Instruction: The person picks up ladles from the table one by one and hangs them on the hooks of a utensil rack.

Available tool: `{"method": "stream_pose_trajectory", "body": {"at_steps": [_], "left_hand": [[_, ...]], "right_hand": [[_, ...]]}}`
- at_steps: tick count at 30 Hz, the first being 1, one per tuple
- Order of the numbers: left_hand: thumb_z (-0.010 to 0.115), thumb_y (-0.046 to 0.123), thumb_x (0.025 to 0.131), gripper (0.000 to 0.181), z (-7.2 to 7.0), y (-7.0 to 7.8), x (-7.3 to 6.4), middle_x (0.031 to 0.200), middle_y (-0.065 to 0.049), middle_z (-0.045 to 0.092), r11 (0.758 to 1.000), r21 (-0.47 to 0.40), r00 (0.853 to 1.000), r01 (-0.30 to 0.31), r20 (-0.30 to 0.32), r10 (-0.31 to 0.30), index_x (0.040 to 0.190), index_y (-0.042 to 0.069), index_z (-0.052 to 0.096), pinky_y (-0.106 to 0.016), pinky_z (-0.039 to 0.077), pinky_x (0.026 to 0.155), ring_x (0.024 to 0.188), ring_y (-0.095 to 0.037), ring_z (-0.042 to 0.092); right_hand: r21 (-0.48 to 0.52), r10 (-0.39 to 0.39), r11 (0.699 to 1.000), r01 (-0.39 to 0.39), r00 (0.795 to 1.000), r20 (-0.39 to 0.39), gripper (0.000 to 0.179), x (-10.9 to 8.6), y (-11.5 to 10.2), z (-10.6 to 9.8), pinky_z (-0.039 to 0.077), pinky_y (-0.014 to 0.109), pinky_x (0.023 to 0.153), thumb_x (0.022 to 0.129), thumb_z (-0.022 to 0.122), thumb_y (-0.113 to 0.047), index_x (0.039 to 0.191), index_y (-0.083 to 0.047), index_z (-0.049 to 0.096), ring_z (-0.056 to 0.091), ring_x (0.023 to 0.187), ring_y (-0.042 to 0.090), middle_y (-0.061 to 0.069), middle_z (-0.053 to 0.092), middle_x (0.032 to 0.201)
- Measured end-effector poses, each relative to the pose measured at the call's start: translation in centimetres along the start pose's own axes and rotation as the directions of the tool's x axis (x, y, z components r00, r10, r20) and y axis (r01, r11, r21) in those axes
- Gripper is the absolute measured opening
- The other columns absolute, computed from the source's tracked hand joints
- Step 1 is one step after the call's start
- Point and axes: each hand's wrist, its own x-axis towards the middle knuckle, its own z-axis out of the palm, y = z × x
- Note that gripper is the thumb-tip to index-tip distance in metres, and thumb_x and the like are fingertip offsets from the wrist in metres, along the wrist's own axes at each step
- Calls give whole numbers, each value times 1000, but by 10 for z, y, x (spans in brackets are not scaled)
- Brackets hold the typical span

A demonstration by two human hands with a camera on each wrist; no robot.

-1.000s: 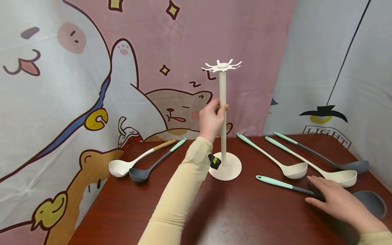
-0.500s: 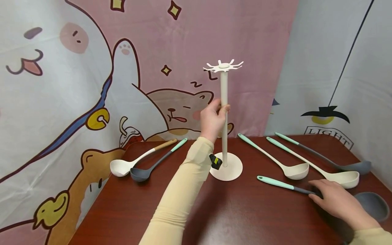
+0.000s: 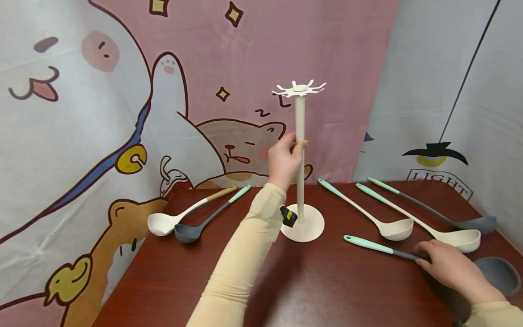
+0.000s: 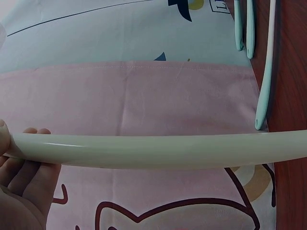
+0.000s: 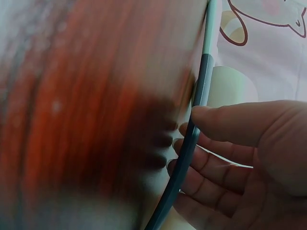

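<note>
Hands: well apart, each closed on its own thing.
Left hand point(image 3: 284, 160): thumb and fingers clasped round the post of the white stand point(image 3: 301, 179), roughly mid-height.
Right hand point(image 3: 449, 268): thumb and curled fingers pinching the grey shaft of the near ladle point(image 3: 369, 244); whether it has left the wood, I can't tell from here.
Near ladle: mint grip pointing left from the right hand, toward the stand; grey bowl just right of that hand.
Stand: upright, crown of hooks above the left hand, round base below it.
Sleeves point(image 3: 233, 263): cream, both arms.
Cream ladles: one point(image 3: 396, 229) between the hands, nearer the right; another point(image 3: 457, 239) with its bowl just beyond the right hand. Mint grips.
Far grey ladle point(image 3: 476, 224): mint grip, beyond the second cream one.
Left of the left hand: white ladle point(image 3: 160, 224), tan grip; small grey ladle point(image 3: 188, 233), mint grip, beside it.
Table point(image 3: 327, 290): reddish-brown, under both hands.
Backdrop cloth point(image 3: 347, 54): cartoon animals, beyond both hands.
</note>
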Motion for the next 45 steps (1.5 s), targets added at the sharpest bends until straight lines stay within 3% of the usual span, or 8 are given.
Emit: {"method": "stream_pose_trajectory", "body": {"at_steps": [10, 22, 34, 40, 45], "left_hand": [[69, 22, 95, 11, 1, 0, -1, 79, 2, 69, 1000, -4, 1000, -1, -3, 1, 97, 12, 70, -25, 46, 63, 67, -12, 57], [70, 22, 95, 11, 0, 1, -1, 80, 2, 69, 1000, -7, 1000, -6, -3, 6, 97, 11, 71, -24, 46, 63, 67, -12, 58], [69, 22, 95, 11, 1, 1, -1, 80, 3, 69, 1000, -8, 1000, -3, 3, 3, 97, 12, 70, -25, 46, 63, 68, -12, 57], [69, 22, 95, 10, 2, 1, -1, 79, 3, 69, 1000, -12, 1000, -1, 2, 2, 97, 12, 70, -25, 46, 63, 68, -12, 57], [69, 22, 95, 10, 3, 0, 0, 79, 3, 69, 1000, -11, 1000, -8, -6, 8, 97, 12, 71, -25, 46, 63, 67, -12, 57]], "right_hand": [[-11, -36, 999, 36, 999, 16, 19, 2, 0, 0, 48, 46, 64, 78, 79, -4, 79, -13, 62, 56, 69, 17, -2, 57, 75], [-2, -77, 997, 77, 994, -72, 20, -3, -8, -2, 50, 48, 67, 78, 79, 0, 81, -12, 63, 60, 72, 22, -1, 59, 77], [63, -79, 994, 87, 989, -128, 13, -2, -33, -13, 50, 50, 72, 82, 78, -7, 90, -10, 67, 62, 82, 26, 2, 62, 88], [78, -117, 988, 134, 975, -190, 14, -2, -47, -17, 51, 49, 72, 83, 78, -10, 92, -12, 68, 63, 83, 25, 1, 63, 90], [69, -156, 981, 183, 943, -293, 20, 0, -57, -18, 50, 42, 67, 79, 82, -10, 91, -17, 67, 58, 77, 12, -6, 61, 87]]}}
